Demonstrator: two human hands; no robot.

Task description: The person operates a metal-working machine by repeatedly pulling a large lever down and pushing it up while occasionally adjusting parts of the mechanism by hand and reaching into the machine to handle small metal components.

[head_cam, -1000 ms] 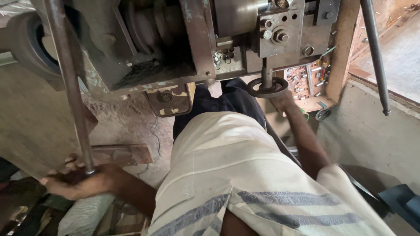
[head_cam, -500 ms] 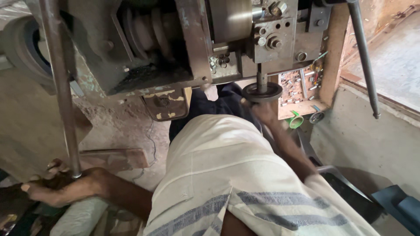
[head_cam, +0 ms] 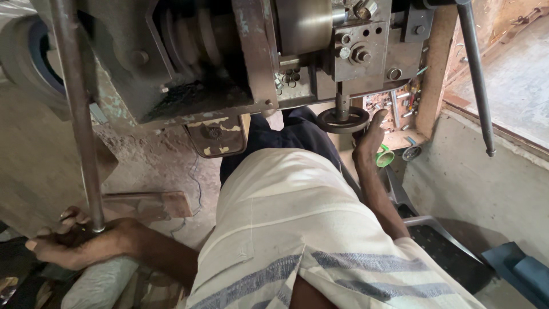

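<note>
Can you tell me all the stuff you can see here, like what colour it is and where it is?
machine: one, grey-green metal, across the top.
handwheel: one, dark round metal, under the machine, centre right.
long lever bar: one, grey steel, left side, running down to the left hand.
thin rod: one, dark metal, hanging at upper right.
tyre: one, black, far upper left, partly hidden.
green ring: one, on the floor by the right wrist.
wooden box of small metal parts: one, brown, right of the handwheel.
shirt: one, cream with grey stripes, bottom centre.
left hand: one, wrapped around the bottom of the lever bar.
right hand: one, fingers reaching up to the handwheel rim.
</note>
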